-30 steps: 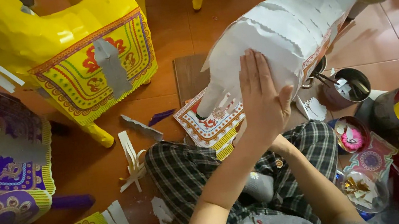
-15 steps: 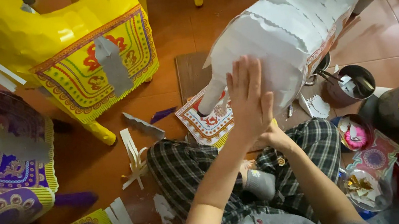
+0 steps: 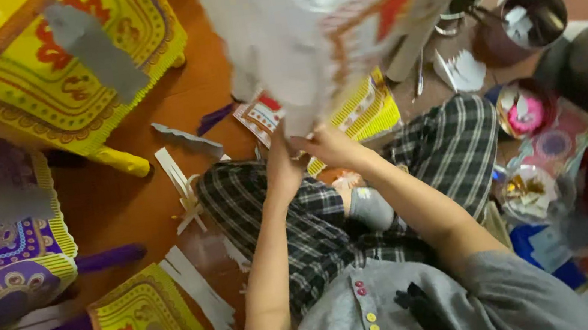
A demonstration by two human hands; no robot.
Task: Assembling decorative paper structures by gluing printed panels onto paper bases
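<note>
White paper figure (image 3: 335,16), blurred, red-yellow trim; both hands' fingers (image 3: 306,143) pinching lower edge.

I have one view, worn on the head, looking steeply down, close over my lap and both forearms onto the orange floor (image 3: 138,185); motion blurs the top.

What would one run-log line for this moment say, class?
left hand: on white paper figure, underside | right hand: same, fingers hidden | seated: plaid trousers | floor: paper scraps
</note>
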